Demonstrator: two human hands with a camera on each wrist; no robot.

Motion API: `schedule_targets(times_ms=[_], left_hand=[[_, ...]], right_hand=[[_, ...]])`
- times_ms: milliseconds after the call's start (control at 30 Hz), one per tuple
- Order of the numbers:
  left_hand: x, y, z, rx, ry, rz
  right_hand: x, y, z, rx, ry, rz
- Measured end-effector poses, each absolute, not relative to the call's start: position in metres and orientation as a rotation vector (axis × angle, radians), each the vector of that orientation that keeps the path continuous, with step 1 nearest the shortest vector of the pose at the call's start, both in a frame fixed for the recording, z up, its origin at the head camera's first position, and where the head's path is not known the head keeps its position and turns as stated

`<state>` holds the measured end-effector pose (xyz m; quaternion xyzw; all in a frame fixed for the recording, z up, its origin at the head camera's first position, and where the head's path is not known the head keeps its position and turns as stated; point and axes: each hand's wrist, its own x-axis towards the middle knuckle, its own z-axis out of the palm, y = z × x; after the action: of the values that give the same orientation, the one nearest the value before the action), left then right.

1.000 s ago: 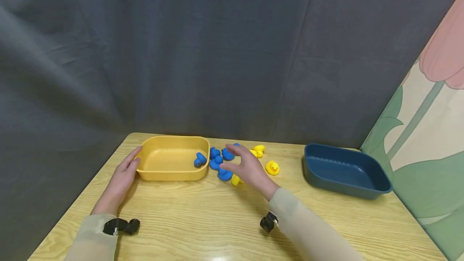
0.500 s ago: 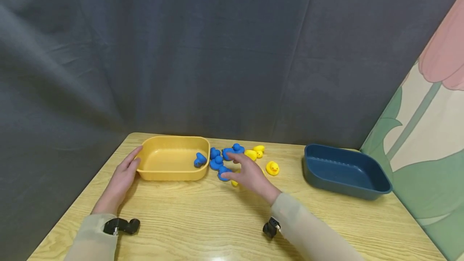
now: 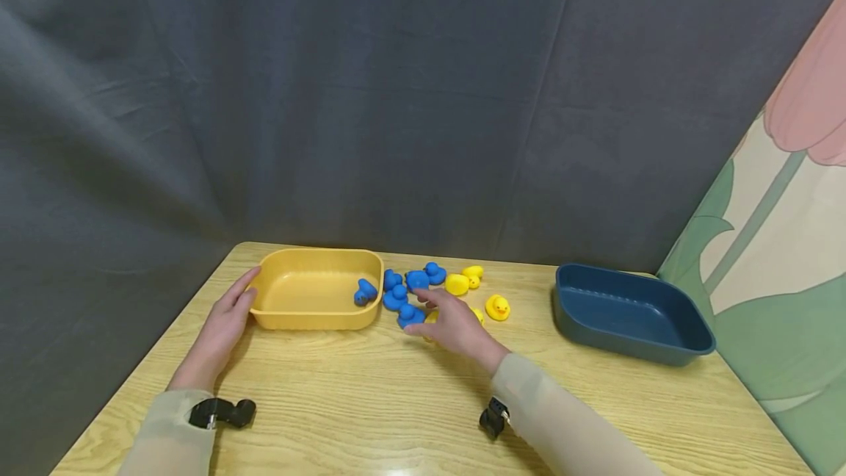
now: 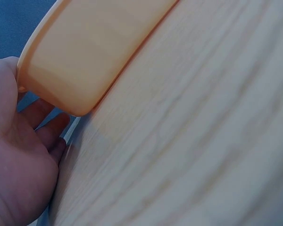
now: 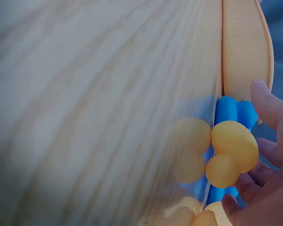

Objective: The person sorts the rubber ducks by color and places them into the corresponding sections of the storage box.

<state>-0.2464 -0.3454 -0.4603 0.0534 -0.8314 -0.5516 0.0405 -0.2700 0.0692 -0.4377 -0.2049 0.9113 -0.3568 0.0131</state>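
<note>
Item: our right hand, fingers loosely spread, over a yellow rubber duck at the pile's 6 o'clock, not yet gripped. Our left hand rests flat against the yellow plastic tub. Next, we judge: close on one duck.

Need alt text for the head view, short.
A right hand reaches over blue ducks and yellow ducks on a wooden table, while the left hand rests against a yellow tub. A blue tub sits right.
</note>
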Motion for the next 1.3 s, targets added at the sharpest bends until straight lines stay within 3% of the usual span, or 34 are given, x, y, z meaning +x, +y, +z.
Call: schedule_targets(times_ms=[1300], left_hand=[[-0.249, -0.347, -0.463, 0.174, -2.565, -1.676]], right_hand=[[-0.281, 0.065, -0.447, -0.697, 2.864, -0.979]])
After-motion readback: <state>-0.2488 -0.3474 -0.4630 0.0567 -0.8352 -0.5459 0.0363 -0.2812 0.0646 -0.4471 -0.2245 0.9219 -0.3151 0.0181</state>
